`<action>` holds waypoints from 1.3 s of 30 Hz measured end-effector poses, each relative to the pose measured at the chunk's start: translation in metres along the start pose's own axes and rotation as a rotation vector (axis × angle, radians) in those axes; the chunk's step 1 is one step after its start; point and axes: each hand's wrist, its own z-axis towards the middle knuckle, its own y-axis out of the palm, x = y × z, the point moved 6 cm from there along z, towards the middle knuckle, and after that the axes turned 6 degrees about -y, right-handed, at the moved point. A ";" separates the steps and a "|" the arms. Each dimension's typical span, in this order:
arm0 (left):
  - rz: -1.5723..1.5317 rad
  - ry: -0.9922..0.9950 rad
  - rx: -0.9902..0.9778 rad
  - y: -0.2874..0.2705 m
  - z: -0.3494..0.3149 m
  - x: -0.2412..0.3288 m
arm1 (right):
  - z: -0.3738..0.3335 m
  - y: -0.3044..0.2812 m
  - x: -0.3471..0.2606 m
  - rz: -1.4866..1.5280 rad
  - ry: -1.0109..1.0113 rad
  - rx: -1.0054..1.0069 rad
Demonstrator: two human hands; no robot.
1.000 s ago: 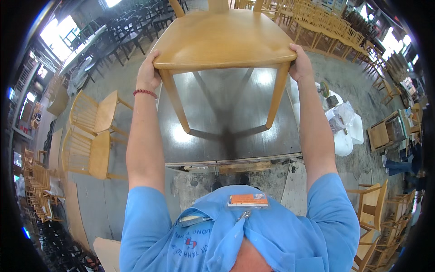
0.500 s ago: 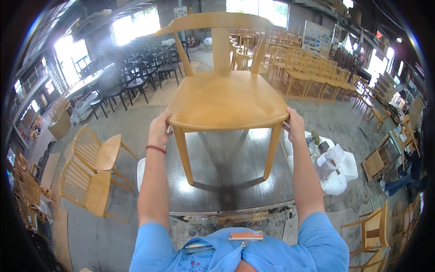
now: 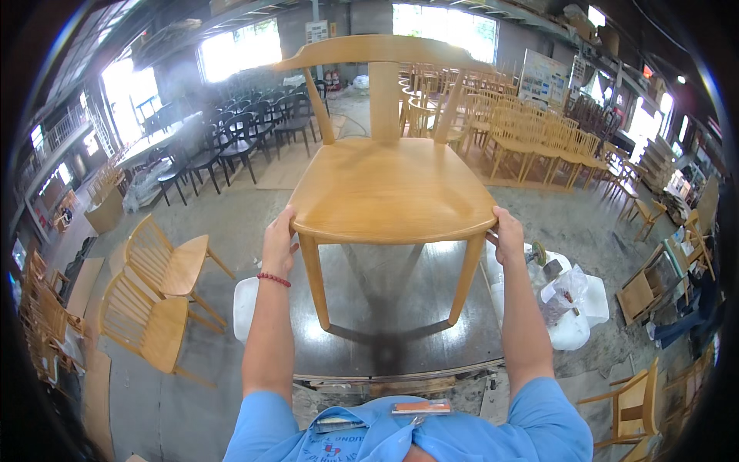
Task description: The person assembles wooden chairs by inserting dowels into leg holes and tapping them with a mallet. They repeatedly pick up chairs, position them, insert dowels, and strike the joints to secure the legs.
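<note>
A light wooden chair (image 3: 396, 189) with a curved top rail and a single wide back slat stands upright before me, its seat front facing me. Its front legs come down on a dark, glossy platform (image 3: 400, 358). My left hand (image 3: 279, 240) is closed on the seat's left front corner, fingers curled under the edge. On the opposite corner, my right hand (image 3: 508, 235) grips the seat edge in the same way. A red bead bracelet (image 3: 274, 279) circles my left wrist.
Two spindle-back chairs (image 3: 165, 331) stand at the left. Right of the platform, a clear plastic bag (image 3: 564, 292) rests on white containers (image 3: 573, 329). Rows of black chairs (image 3: 239, 138) and light wooden chairs (image 3: 531, 146) fill the back. More chairs (image 3: 637, 396) are at lower right.
The whole scene sits slightly lower in the picture, as my view has tilted up a little. Both hands keep their hold on the seat corners.
</note>
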 end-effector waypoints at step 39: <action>-0.196 0.046 0.054 -0.005 0.002 -0.008 | 0.171 0.068 -0.032 -0.631 0.127 -0.287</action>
